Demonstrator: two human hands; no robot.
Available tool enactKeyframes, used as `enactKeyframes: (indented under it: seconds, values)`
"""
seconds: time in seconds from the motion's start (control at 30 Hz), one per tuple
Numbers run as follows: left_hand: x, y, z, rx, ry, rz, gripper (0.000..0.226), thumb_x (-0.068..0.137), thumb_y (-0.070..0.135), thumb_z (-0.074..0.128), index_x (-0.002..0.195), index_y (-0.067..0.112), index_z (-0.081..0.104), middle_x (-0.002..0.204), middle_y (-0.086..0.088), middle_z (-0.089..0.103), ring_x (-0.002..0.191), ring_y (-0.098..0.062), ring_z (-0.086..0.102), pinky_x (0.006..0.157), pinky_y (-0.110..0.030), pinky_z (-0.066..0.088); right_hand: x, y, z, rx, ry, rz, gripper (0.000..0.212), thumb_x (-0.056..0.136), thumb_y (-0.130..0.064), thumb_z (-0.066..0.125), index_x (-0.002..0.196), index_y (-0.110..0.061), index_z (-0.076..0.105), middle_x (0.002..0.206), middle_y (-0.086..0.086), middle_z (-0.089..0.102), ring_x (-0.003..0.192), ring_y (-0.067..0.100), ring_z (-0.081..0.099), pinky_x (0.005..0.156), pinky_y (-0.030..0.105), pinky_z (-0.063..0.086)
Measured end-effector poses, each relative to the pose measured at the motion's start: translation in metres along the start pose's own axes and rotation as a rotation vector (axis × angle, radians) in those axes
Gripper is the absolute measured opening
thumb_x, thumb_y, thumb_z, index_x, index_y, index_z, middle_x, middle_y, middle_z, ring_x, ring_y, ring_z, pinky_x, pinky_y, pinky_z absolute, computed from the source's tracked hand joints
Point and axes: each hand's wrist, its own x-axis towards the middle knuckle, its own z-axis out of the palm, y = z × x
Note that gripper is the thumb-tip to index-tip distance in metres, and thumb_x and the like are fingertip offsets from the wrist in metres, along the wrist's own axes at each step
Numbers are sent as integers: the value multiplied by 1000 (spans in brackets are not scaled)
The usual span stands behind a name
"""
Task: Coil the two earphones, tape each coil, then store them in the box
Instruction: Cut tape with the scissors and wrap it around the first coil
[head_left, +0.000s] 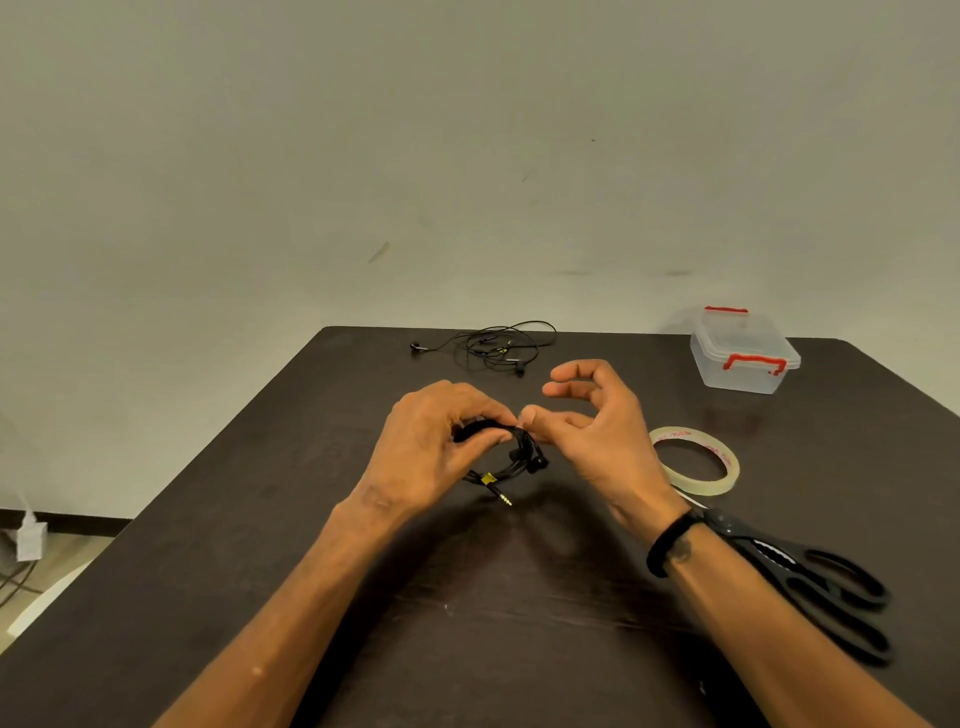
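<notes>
Plain room: dark table (519, 597), bare wall (363, 156)

I saw the coiled black earphone (511, 457) held above the table's middle, its gold plug hanging toward six o'clock beside a yellow tag. The second earphone (493, 347) lay loose and tangled at twelve o'clock. The clear box (744, 353), lid shut with red latches, stood at two o'clock.

Table (260, 519): left half of the frame bare, open passage. Centre occupied by both hands around a coiled earphone (511, 457). Loose earphone (493, 345) lies at the far edge, upper centre. Tape roll (727, 467) and scissors (826, 587) obstruct the right side. Closed box (743, 353) stands upper right, clear ground around it.
</notes>
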Motion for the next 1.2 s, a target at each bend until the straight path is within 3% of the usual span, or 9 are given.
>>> enactKeyframes:
  seconds: [0.13,0.3,0.43,0.63,0.87,1.03,1.2]
  values:
    - [-1,0,-1,4,38,-8,13,90,32,80,103,31,79,98,18,75,91,-2,67,79,-30,57,-3,-5,-1,-151,43,-242,32,88,-16,81,109,-27,59,109,-6,69,94,10,72,83,29,61]
    - [-1,2,-1,-45,131,-41,15,88,26,82,103,24,80,98,15,75,91,-7,69,79,-33,57,-11,-5,3,-372,-46,-383,28,87,-30,83,106,-26,63,104,-14,68,103,6,67,91,28,56]
    - [-1,4,-2,-78,157,-37,15,87,25,83,102,23,80,99,13,74,94,-9,69,81,-32,57,-10,-3,3,-345,-104,-344,18,91,-30,80,104,-27,68,101,-15,73,103,4,70,95,31,58]
    - [0,4,-3,-86,155,-34,14,88,26,83,101,22,81,98,13,75,96,-8,69,81,-31,56,-6,1,2,-283,-186,-228,14,94,-30,78,107,-30,76,97,-11,77,94,7,74,87,39,62]
    - [0,5,-4,-90,139,-25,18,87,29,83,105,25,82,99,16,76,92,-9,69,77,-31,57,-1,4,0,-94,-267,-40,8,95,-18,77,103,-17,76,92,3,78,84,12,71,88,39,60]
    - [0,4,-4,-275,-19,-158,29,90,23,80,119,24,78,105,13,78,101,-4,73,85,-23,58,-1,4,-3,8,-359,115,4,100,-15,69,101,-13,73,85,3,70,80,15,64,82,36,57]
    - [1,2,-5,-464,-155,-313,25,96,18,74,120,21,78,113,10,79,111,-4,71,99,-29,56,-2,5,-1,-4,-381,166,6,102,-17,67,101,-13,71,86,2,68,82,14,63,89,42,58]
